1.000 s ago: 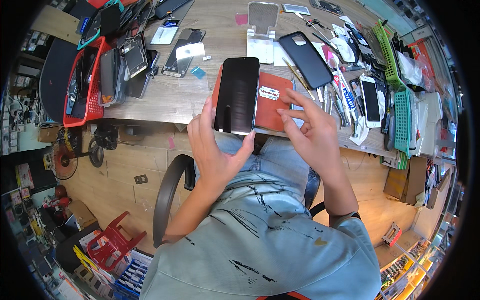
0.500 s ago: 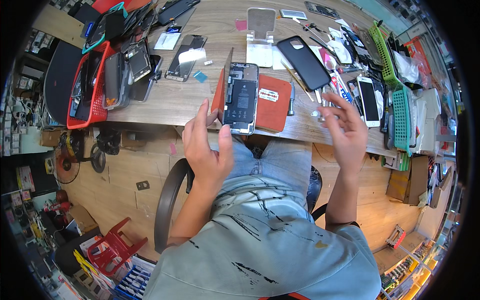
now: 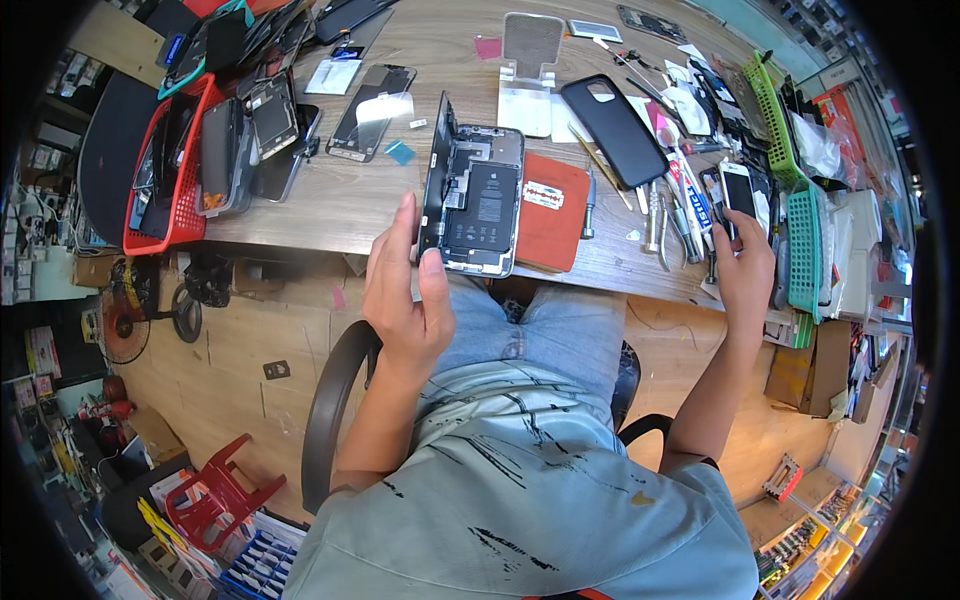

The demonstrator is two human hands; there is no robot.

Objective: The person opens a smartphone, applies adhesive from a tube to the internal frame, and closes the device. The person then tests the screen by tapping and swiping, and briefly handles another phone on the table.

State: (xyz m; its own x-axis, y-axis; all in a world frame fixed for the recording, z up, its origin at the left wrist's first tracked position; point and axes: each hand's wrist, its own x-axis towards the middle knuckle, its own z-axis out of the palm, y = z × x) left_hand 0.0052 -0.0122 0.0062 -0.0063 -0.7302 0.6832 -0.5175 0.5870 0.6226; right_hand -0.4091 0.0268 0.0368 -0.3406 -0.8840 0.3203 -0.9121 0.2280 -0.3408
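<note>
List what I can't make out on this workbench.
All in the head view:
Left hand: whether its fingers touch the edge of the opened black phone; the thumb overlaps that spot.
Right hand: whether it grips anything beside the white phone with a black screen; its own fingers cover the place.
Black rectangular battery: its finest printing, too small to read.
Red plastic basket: its bottom, hidden under piled dark devices.
</note>
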